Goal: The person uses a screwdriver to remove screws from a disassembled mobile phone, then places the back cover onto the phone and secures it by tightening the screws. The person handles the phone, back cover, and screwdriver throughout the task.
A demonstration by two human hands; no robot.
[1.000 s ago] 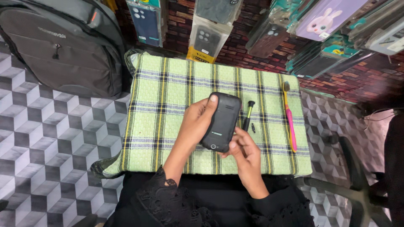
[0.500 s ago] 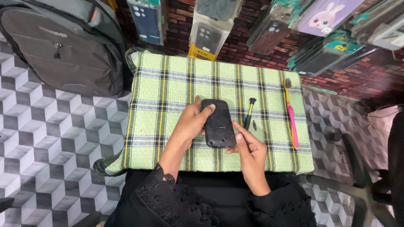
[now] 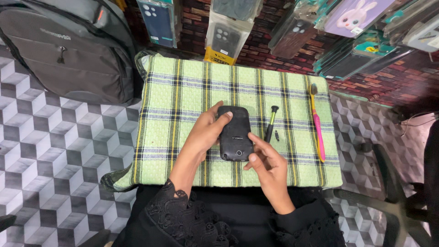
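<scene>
- packaged phone cases (image 3: pixel 227 34): hang in a row along the top edge against a red brick-pattern wall; flat, clear-fronted rectangles, one dark blue at the left, one dark with a yellow strip at its foot, several teal at the right.
- rabbit case (image 3: pixel 356 16): top right, tilted; lilac panel with a white cartoon rabbit.
- backpack (image 3: pixel 68 50): grey, top left, lying on the cube-patterned floor just beside the bench.
- bench (image 3: pixel 183 87): covered by a green plaid cloth with yellow and dark stripes.
- phone (image 3: pixel 235 132): black, back cover up, round camera ring at the near end; on the cloth at the bench's middle, lengthwise away from the person.
- left hand (image 3: pixel 206 132): comes in from the lower left, black lace cuff at the wrist; fingers curled round the phone's left edge and top corner, holding it.
- right hand (image 3: pixel 270 164): comes in from below; fingers half spread, thumb tip pressing the phone's near right corner, grasping nothing else.
- screwdriver (image 3: pixel 271 123): small, dark with a green shaft, just right of the phone, apart from it; a tiny dark bit lies beside it.
- toothbrush (image 3: pixel 316 123): pink and yellow, lengthwise near the bench's right edge.
- change from half a second ago: the phone lies in about the same place and both hands keep much the same hold; a second ago it was tilted up off the cloth.
</scene>
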